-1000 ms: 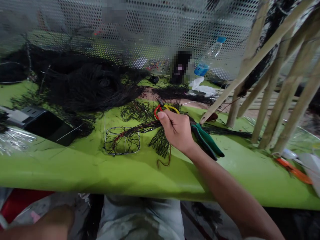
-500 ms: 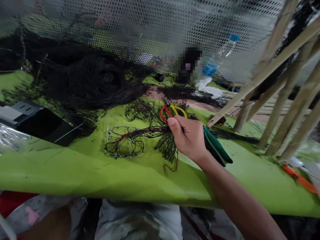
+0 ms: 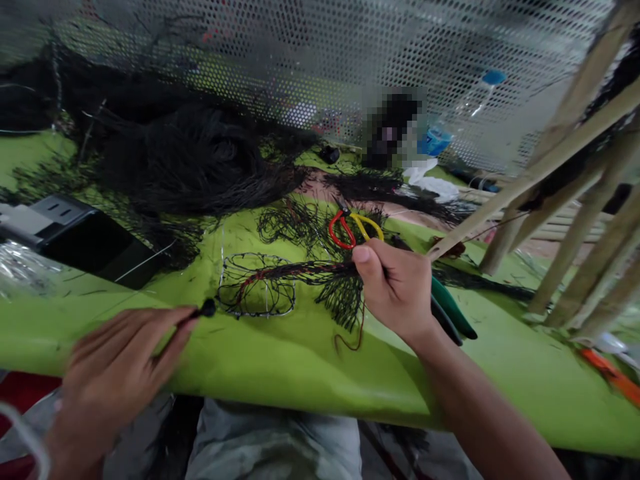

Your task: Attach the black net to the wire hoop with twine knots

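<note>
A rounded wire frame (image 3: 267,313) wound with dark strands lies on the green surface (image 3: 240,360). From it a bundle of black strands (image 3: 310,270) with some red thread runs right to my right hand (image 3: 395,287), which is closed around it. My left hand (image 3: 125,360), at the lower left, pinches a small black object (image 3: 208,307) between thumb and fingers, just left of the frame. Scissors (image 3: 356,227) with red and yellow handles lie just beyond my right hand. Green-handled pliers (image 3: 453,310) are partly hidden behind it.
A large heap of black fibre (image 3: 185,153) lies at the back left, beside a black box-shaped device (image 3: 100,243). Wooden sticks (image 3: 530,173) stand at the right near an orange tool (image 3: 610,373). Behind are a plastic bottle (image 3: 463,113) and a perforated metal screen (image 3: 300,60).
My left hand has come into view at the lower left with the small black object. My right hand keeps its hold, and the whole scene has shifted slightly to the right.
</note>
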Demonstrator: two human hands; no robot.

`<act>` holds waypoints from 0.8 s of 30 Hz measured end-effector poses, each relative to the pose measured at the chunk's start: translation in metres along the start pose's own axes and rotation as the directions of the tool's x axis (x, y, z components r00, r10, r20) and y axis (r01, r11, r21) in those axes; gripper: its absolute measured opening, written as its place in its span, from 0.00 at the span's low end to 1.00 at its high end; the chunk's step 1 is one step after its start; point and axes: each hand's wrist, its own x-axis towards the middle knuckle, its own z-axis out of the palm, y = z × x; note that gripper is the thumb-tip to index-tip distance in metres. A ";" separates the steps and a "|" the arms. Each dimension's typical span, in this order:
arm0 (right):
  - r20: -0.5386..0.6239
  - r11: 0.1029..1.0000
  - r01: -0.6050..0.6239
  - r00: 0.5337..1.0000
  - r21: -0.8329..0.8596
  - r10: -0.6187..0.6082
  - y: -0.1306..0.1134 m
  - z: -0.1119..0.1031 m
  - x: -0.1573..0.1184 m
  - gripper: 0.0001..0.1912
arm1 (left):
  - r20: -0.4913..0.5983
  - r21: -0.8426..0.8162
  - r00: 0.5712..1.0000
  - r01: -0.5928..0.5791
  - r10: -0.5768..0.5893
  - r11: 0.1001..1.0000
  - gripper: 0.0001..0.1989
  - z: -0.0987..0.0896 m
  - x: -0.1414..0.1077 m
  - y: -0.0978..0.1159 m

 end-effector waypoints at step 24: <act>-0.046 0.991 0.099 0.994 -0.091 -0.103 -0.010 0.000 -0.002 0.23 | 0.148 -0.077 0.920 -0.356 0.363 0.931 0.19 0.040 0.159 0.088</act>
